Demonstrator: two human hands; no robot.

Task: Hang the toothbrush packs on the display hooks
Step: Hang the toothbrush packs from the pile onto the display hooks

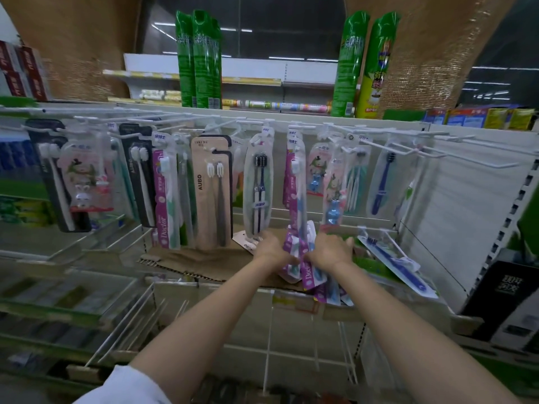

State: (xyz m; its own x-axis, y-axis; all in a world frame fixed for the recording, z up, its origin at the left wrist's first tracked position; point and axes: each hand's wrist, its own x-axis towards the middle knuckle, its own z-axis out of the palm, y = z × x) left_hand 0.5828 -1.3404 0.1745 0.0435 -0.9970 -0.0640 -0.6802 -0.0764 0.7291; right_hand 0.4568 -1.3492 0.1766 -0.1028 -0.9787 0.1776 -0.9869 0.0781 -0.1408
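Observation:
A bundle of purple toothbrush packs (308,275) lies on the cardboard (204,258) on the shelf, low in the middle. My left hand (272,249) grips the bundle from the left, and my right hand (331,249) grips it from the right. Just above my hands hang matching purple packs (297,182) on a white display hook (291,125). Bare white hooks (455,150) jut out at the upper right. A blue toothbrush pack (399,263) lies loose on the shelf to the right of my hands.
Many toothbrush packs hang in a row, among them a beige pack (208,193) and a black one (55,176). Green spray cans (199,59) stand on the top ledge. A black box (507,298) sits at the right. Wire hooks (131,325) stick out below.

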